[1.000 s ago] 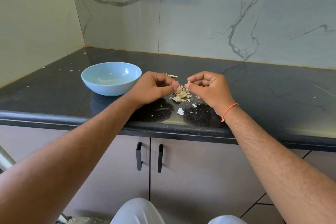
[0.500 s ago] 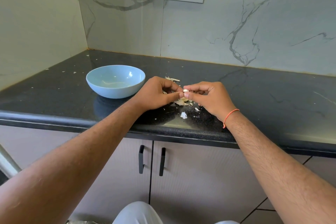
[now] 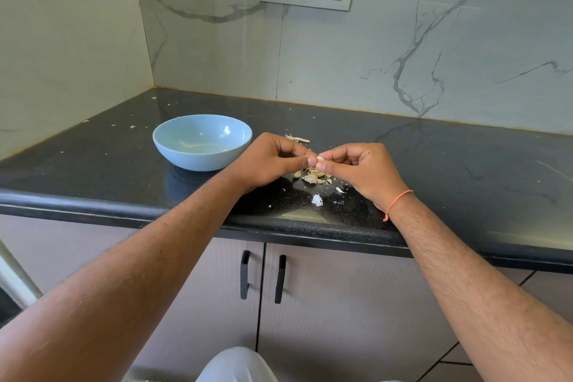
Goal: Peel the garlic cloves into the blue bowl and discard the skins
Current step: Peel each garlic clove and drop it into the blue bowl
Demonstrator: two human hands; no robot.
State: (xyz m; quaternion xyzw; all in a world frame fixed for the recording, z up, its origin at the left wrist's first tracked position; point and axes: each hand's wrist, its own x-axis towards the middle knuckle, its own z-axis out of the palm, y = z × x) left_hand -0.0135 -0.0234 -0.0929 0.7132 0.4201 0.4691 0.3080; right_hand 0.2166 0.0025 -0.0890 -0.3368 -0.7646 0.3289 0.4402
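Head view, looking down on the black counter (image 3: 434, 164); left hand (image 3: 266, 161) and right hand (image 3: 356, 169) meet fingertip to fingertip, both pinching one small garlic clove (image 3: 320, 159) just above a heap of cloves and skins (image 3: 313, 176); blue bowl (image 3: 198, 154) sits just left of the left hand; a white scrap (image 3: 317, 200) lies nearer the edge

One blue bowl (image 3: 202, 142) sits on the bench (image 3: 465, 170). Right of the bowl, two hands (image 3: 266, 161) (image 3: 359, 167) pinch one garlic clove (image 3: 320, 159). Two cabinet handles (image 3: 245, 274) (image 3: 280, 278) below.
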